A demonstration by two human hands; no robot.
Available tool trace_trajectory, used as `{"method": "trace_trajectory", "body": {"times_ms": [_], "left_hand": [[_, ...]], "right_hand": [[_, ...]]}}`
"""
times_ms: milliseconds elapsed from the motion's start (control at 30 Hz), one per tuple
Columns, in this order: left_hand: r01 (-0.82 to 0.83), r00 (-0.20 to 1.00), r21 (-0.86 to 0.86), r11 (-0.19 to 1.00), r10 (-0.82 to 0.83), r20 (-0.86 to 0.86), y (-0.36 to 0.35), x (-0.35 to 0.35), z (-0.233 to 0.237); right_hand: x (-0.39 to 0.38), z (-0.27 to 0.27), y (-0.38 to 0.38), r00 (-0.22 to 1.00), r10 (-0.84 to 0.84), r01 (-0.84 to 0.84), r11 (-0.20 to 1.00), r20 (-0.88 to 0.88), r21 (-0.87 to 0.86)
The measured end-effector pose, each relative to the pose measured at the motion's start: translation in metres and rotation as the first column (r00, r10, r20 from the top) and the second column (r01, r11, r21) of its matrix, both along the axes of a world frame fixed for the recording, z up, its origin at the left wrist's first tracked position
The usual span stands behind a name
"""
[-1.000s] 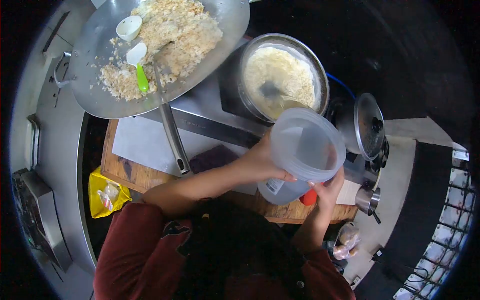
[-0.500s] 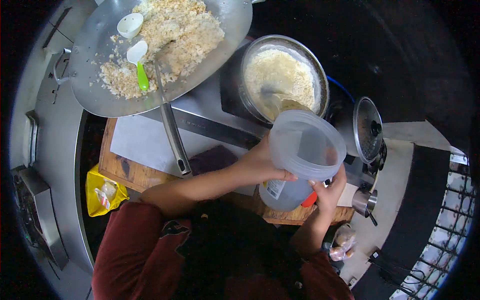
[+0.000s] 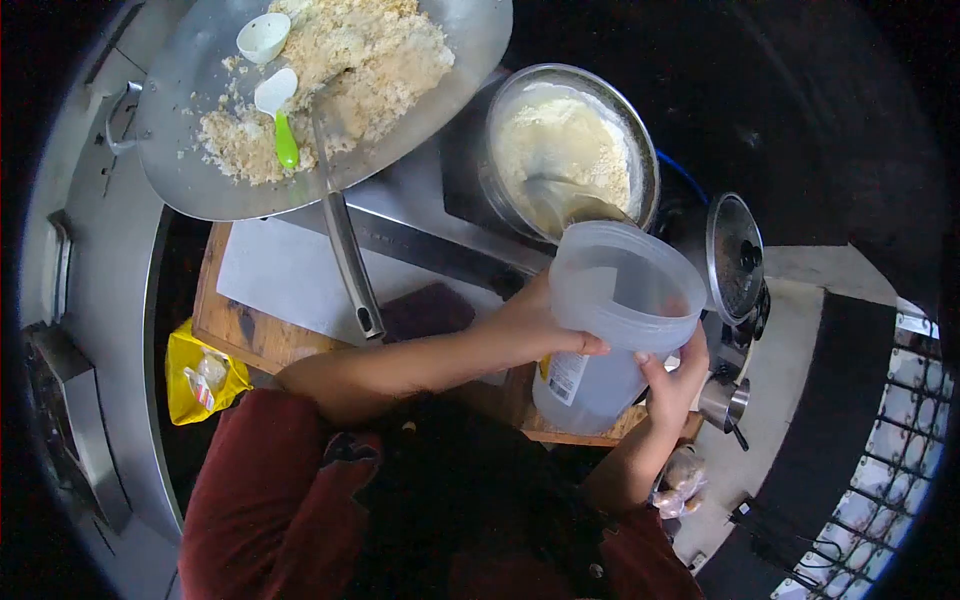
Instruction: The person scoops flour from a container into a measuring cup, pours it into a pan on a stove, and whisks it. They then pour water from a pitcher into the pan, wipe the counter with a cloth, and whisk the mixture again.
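Both hands on a tub beside the pot

A wooden table (image 3: 272, 341) runs across the middle, with a white sheet (image 3: 268, 272) and a dark cloth (image 3: 432, 311) on it. Beyond stand a wide wok (image 3: 172, 165) of rice (image 3: 395, 85) and a pot (image 3: 641, 165) of pale, powdery food. The wok also holds a bowl (image 3: 263, 38) and a green-handled spoon (image 3: 286, 142). A steel counter (image 3: 110, 300) bounds the left side.

The left hand (image 3: 540, 322) is curled around the tub's (image 3: 590, 395) left side, thumb forward; the right hand (image 3: 678, 385) grips its right side. The tub is tilted, its upper end just beside the pot's near rim. A clear, greyish streak joins the two; whether liquid or utensil, I cannot tell.

To the right, a lid (image 3: 735, 262) and a metal cup (image 3: 725, 400) stand near, leaving little room there. To the left, a long metal handle (image 3: 352, 268) overhangs the sheet, between wok and left forearm. A yellow bag (image 3: 203, 378) sits by the table's left edge.
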State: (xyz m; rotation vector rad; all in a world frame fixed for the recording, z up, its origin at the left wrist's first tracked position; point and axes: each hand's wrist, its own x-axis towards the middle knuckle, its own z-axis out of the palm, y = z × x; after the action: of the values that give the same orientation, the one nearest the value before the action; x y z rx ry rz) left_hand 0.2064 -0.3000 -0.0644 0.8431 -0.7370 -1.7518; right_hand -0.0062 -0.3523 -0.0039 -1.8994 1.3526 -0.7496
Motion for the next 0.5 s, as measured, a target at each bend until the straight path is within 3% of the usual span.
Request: {"method": "trace_trajectory", "body": {"times_ms": [167,500], "left_hand": [[0.01,0.995,0.023,1.0,-0.007,-0.096,-0.001,-0.001,0.004],[0.055,0.993,0.061,0.997,-0.048,-0.104,-0.002,-0.001,0.006]], "right_hand": [[0.002,0.003,-0.001,1.0,-0.018,0.019,0.999,0.026,-0.026],[0.005,0.016,-0.002,0.998,-0.024,0.023,1.0,-0.053,-0.012]]}}
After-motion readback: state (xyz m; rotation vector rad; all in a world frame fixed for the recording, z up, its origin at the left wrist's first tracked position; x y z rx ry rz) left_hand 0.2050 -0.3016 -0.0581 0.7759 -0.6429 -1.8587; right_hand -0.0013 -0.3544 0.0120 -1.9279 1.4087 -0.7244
